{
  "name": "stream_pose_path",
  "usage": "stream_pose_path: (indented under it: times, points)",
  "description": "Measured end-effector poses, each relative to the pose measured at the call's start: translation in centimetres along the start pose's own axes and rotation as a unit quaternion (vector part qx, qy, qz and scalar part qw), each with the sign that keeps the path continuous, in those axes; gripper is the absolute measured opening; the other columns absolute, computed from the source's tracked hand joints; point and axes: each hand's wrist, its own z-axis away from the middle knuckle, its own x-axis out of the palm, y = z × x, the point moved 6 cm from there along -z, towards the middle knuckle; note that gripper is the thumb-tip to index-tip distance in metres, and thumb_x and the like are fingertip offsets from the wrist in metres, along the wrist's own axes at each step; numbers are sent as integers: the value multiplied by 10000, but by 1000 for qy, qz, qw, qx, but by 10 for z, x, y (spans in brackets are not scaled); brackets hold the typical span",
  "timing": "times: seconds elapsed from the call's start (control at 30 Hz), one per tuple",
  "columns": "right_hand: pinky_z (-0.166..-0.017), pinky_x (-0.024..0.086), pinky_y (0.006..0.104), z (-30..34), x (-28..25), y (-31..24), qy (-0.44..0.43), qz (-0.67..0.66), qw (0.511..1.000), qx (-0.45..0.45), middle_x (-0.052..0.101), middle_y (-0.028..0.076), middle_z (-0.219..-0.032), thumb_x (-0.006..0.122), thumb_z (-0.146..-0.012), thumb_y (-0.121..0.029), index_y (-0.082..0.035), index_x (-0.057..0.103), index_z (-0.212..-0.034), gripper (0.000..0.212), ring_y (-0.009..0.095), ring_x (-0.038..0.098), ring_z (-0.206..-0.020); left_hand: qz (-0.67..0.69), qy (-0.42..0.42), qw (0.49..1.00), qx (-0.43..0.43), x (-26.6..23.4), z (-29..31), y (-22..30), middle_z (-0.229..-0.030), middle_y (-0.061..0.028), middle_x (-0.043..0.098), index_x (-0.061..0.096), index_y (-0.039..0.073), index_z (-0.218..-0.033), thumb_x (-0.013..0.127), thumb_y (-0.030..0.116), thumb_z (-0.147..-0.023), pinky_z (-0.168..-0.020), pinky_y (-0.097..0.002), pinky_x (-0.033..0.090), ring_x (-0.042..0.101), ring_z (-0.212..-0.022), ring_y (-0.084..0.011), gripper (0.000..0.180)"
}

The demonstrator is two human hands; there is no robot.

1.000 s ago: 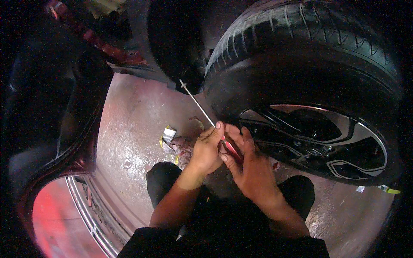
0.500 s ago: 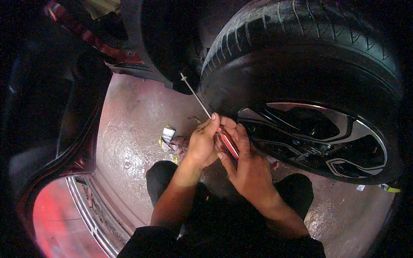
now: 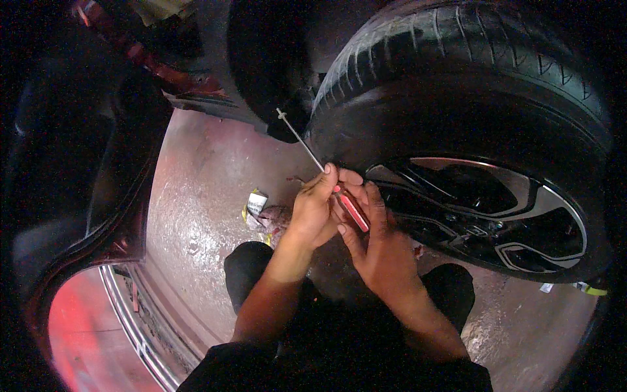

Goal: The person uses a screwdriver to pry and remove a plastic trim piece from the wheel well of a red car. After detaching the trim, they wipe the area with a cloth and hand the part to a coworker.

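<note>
A screwdriver (image 3: 353, 210) with a red handle and a thin metal shaft slants up and to the left between my hands. On its tip sits a small pale piece (image 3: 281, 114), too small to name. My left hand (image 3: 315, 206) is closed around the shaft near the handle, thumb on top. The handle lies within the loosely curled fingers and thumb of my right hand (image 3: 385, 251). Just right of my hands stands a car wheel, its black tire (image 3: 418, 117) above a black and silver rim (image 3: 555, 215).
A dark red car body edge (image 3: 176, 78) and dark wheel-well liner (image 3: 255, 85) are above left. An open door (image 3: 72, 163) fills the left side. Crumpled wrappers (image 3: 258, 204) and a cloth (image 3: 277, 217) lie on the wet-looking floor (image 3: 189, 189). My knees flank my forearms.
Both hands and the screwdriver have shifted slightly right. My right thumb sits a little farther from the handle. The view has moved a little too.
</note>
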Motion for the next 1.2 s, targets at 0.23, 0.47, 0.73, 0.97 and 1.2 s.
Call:
stream_pose_path:
  times: [0.23, 0.47, 0.73, 0.97, 1.2]
  points:
    - [-839, 493, 450, 1, 3, 7, -32, 67, 995, 59, 536, 314, -1169, 585, -908, -216, 49, 269, -1376, 624, 456, 574, -1028, 30, -32, 999, 11, 1, -5, -1, -800, -154, 664, 599, 2, -968, 390, 453, -976, -632, -385, 547, 652, -675, -267, 497]
    - [-781, 503, 453, -3, 14, 10, 17, 52, 992, 110, 569, 289, -1120, 566, -915, -175, 45, 352, -1264, 466, 458, 597, -956, -35, 41, 999, 0, 5, -7, 7, -802, -190, 644, 584, -22, -975, 379, 446, -982, -613, -385, 545, 652, -693, -292, 512]
    - [-719, 503, 406, -15, 19, 13, 15, 37, 989, 145, 610, 199, -1036, 482, -968, -230, -23, 410, -1224, 338, 372, 635, -900, -95, 61, 992, -64, 7, 1, 22, -850, -137, 639, 580, -27, -991, 450, 420, -970, -700, -339, 553, 641, -771, -225, 466]
    - [-596, 497, 503, -26, 16, 31, 80, -98, 981, 149, 655, 242, -859, 417, -983, -328, -34, 404, -1208, 370, 458, 631, -750, -137, -39, 990, 23, 8, 3, 23, -951, -87, 633, 608, -5, -1076, 612, 68, -877, -725, -334, 543, 635, -836, -196, 213]
    - [-641, 496, 465, -19, 10, 20, 78, -12, 989, 128, 629, 228, -943, 487, -958, -273, -14, 420, -1169, 341, 413, 638, -782, -237, 0, 969, 67, -1, 0, 25, -852, -39, 636, 607, 2, -1002, 649, 82, -868, -658, -264, 509, 612, -782, -126, 161]
